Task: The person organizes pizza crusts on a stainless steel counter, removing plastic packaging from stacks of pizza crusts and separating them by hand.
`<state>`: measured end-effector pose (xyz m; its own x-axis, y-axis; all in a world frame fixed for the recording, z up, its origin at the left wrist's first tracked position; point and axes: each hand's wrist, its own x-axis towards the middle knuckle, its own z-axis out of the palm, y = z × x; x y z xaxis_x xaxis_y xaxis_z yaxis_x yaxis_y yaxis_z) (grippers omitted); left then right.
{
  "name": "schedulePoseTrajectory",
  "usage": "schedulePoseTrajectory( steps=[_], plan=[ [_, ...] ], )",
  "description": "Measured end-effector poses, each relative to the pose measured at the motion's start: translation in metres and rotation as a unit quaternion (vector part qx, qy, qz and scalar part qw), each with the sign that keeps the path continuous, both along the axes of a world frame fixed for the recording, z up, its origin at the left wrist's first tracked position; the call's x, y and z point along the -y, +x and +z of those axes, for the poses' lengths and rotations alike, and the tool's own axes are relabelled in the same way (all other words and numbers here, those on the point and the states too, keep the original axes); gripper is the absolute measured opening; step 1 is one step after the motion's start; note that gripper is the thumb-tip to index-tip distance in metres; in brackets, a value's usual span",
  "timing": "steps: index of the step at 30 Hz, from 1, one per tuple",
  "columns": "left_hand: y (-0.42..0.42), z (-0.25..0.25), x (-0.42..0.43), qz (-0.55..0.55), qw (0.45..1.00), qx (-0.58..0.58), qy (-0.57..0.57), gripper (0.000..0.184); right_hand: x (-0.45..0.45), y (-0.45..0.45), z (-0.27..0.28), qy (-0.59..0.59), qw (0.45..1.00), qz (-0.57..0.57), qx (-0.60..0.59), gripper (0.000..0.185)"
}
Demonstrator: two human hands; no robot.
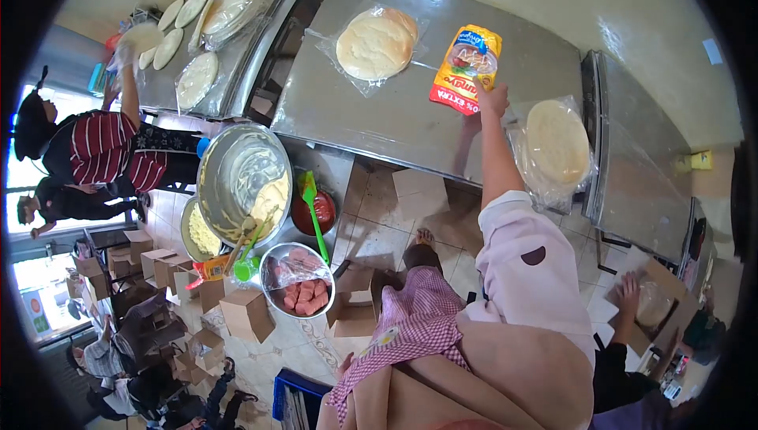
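Note:
My right hand [493, 100], in a pale sleeve, grips the lower corner of a yellow and red mayonnaise pouch [466, 67] over the steel table [332, 110]. To the left of the pouch lies a round flatbread [377, 43] on clear plastic. Another flatbread [557, 142] in a clear bag rests right of my forearm. My left hand [345, 363] shows only partly, low beside the checked apron [418, 307], and its fingers are mostly hidden.
On the left stand a large bowl of creamy mix [245, 169], red sauce [313, 213] with a green spatula [316, 221], and a bowl of pink meat [304, 296]. A co-worker in stripes [103, 142] handles flatbread. Another person's hand [628, 296] touches a cardboard box [655, 304].

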<state>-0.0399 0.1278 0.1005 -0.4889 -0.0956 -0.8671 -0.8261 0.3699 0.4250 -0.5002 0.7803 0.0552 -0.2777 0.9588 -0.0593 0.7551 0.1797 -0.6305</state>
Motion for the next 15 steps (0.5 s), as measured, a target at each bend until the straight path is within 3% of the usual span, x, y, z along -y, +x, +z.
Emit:
schedulePoseTrajectory(
  steps=[2,5,7,9,10,11,12,14,15],
  plan=[
    [-0.026,-0.003,-0.029,0.005,1.000,-0.002,0.009,0.042,-0.001,-0.013,0.008,-0.040,0.999,-0.011,-0.007,0.072],
    [-0.040,-0.034,-0.039,0.034,0.995,-0.062,0.067,0.041,-0.070,-0.040,-0.082,-0.235,0.945,0.109,-0.200,0.058],
    [-0.032,-0.072,-0.035,0.074,0.981,-0.127,0.130,0.040,-0.046,-0.030,-0.044,-0.259,0.879,0.120,-0.382,0.049],
    [-0.062,-0.050,-0.055,0.070,0.978,-0.152,0.121,0.040,-0.027,-0.012,-0.007,-0.315,0.842,0.195,-0.393,0.038],
    [-0.083,-0.023,-0.070,-0.003,0.983,-0.168,0.075,0.041,-0.004,0.013,0.022,-0.353,0.837,0.222,-0.356,0.033],
    [-0.079,-0.045,-0.062,-0.030,0.973,-0.218,0.074,0.040,0.020,0.031,0.039,-0.375,0.809,0.244,-0.381,0.032],
    [-0.104,-0.003,-0.077,-0.027,0.975,-0.207,0.082,0.040,0.045,0.056,0.059,-0.391,0.810,0.262,-0.350,0.032],
    [-0.113,0.013,-0.075,0.016,0.973,-0.194,0.126,0.040,0.113,0.108,0.114,-0.419,0.805,0.300,-0.294,0.033],
    [-0.116,0.014,-0.070,0.041,0.969,-0.193,0.148,0.041,0.137,0.126,0.116,-0.448,0.794,0.328,-0.248,0.034]
  ],
)
